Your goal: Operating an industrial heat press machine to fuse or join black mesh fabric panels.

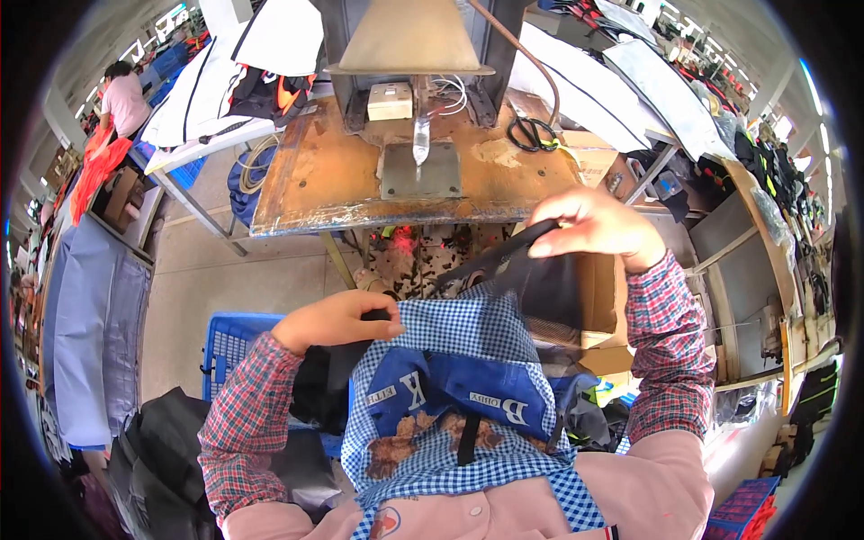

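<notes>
My right hand [598, 229], raised at the right in front of the workbench, pinches the dark bound edge of a sheer black mesh piece [544, 292]. The mesh hangs down from it over my lap, and its dark edge runs toward the lower left. My left hand [342, 319] is curled closed at the left of my apron, with black fabric [324, 382] between its fingers and hanging just below it. Whether this fabric joins the mesh is hidden. The blue-and-white checked apron [450, 324] lies beneath both hands.
Ahead stands a worn wooden workbench [315, 171] with a metal plate [421, 171], a machine head and black-handled scissors [533, 135]. A blue basket [225, 346] and dark fabric [157, 454] are at the left. An open cardboard box [605, 297] stands at the right. Another person [126, 97] works far left.
</notes>
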